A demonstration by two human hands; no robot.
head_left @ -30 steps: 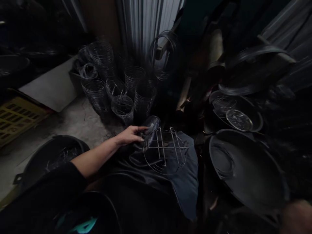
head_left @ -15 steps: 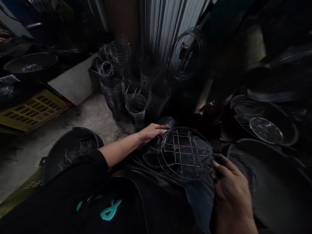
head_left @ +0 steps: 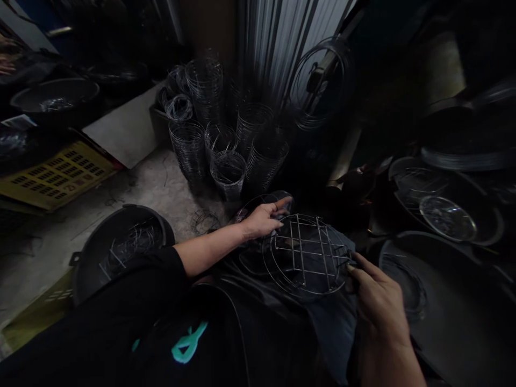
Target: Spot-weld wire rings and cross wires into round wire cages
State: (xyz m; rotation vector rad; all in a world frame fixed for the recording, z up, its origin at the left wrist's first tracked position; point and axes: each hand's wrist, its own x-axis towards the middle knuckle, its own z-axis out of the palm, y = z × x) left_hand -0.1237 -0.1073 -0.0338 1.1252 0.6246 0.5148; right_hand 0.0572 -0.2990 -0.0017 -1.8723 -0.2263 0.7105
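Observation:
A round wire rack with a grid top rests on my lap, over dark cloth. My right hand pinches its right rim, fingers closed on the wire. My left hand reaches past the rack's far left edge and lifts a thin wire ring with curled fingers. Dim light hides the finer detail of the grip.
Stacks of wire rings stand on the concrete floor ahead. A black tub with wire pieces sits at the left, a yellow crate beyond it. Large black pans and a metal bowl crowd the right.
My left hand has risen slightly with a wire ring. My right hand, absent a second ago, came in and took the rack's right rim. The view shifted a little left.

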